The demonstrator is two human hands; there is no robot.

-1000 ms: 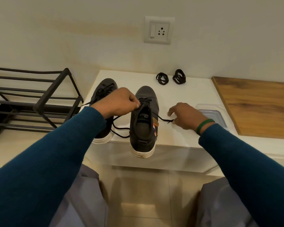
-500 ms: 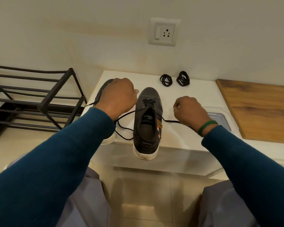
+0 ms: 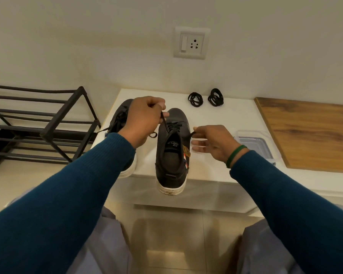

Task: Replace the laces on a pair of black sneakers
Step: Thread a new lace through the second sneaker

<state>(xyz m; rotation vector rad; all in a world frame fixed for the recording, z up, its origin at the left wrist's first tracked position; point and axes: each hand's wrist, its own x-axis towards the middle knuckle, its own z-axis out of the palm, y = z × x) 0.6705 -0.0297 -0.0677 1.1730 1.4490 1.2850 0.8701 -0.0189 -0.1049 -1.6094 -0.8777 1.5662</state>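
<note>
Dim warm light, wide-angle edge distortion

Centre sneaker point(image 3: 171, 153): black, white sole, upright, heel toward you.
Its lace point(image 3: 173, 126): loosened; you pinched both ends.
Left sneaker point(image 3: 120, 117): beside it, laced.
Spare laces point(image 3: 195, 99): two black coils beyond the toes.

Black sneakers point(image 3: 171, 149) with white soles, black lace coils point(image 3: 195, 99) on a white counter point(image 3: 216, 119), teal sleeves point(image 3: 285, 194), a green wristband point(image 3: 236, 155), wood-grain brown board point(image 3: 309, 133).
</note>
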